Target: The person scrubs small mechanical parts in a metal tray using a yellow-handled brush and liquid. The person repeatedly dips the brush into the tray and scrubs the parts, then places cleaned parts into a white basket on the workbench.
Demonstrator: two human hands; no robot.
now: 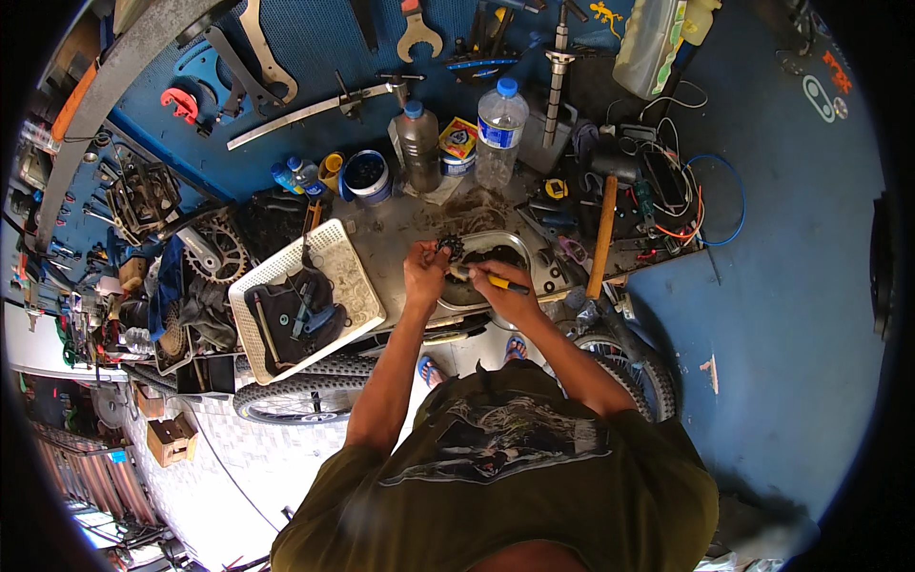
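My left hand (425,275) is closed on a small dark toothed sprocket (451,248), held above the near left part of a metal tray (516,236). From the right, my right hand (505,296) grips a brush with a yellow and black handle (509,284). The brush's pale head (459,273) points left and sits close beneath the sprocket, at my left fingers. Whether its bristles touch the teeth is too small to tell. Dark liquid or grime shows inside the tray, partly hidden by my hands.
Left of my hands, a cream plastic basket (358,255) holds tools on dark cloth. Behind the tray stand a clear bottle (500,143), a dark-filled bottle (416,153) and a blue-white tub (368,177). A wooden handle (603,238) and tangled cables (667,181) lie at right.
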